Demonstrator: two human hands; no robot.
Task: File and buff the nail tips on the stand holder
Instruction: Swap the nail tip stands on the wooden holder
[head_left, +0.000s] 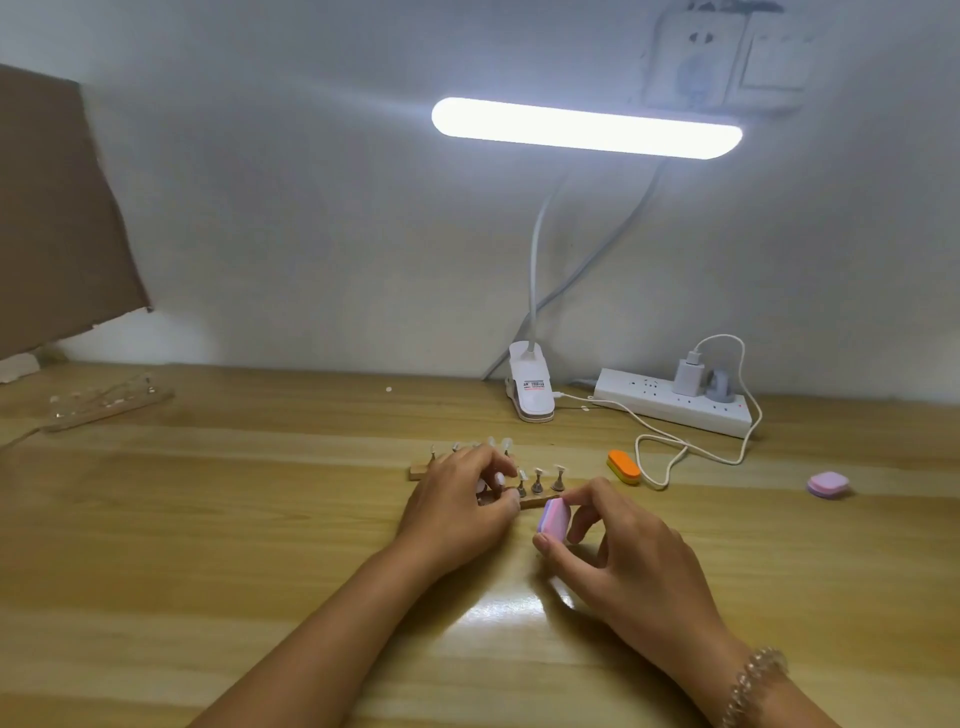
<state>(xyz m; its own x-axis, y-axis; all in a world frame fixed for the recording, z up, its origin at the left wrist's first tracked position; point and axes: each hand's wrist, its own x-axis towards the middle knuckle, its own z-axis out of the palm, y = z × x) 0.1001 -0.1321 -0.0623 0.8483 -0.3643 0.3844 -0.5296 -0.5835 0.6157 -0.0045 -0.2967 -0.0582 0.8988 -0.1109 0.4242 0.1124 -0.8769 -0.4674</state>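
The left hand (460, 499) lies over the left part of the wooden stand holder (535, 502). Its fingers are curled and pinch at one of the metal pegs, likely to keep the light strip from sliding under the rubbing. Whether they touch the tip itself or only its peg I cannot tell. Three more nail tips (539, 472) stand upright and free on pegs just right of that hand.

The right hand (631, 545) hovers at the holder's right end. Its thumb and fingers grasp a pink buffer block (554, 515) by the edges, which leaves a broad face free to work on a tip. The block is near the pegs, not yet on any tip.

An orange buffer block (623, 466) lies just right of the holder, probably kept in reach for a coarser pass, and a second pink block (827, 485) lies further right. Behind the holder a clip lamp (531, 387) lights the work.
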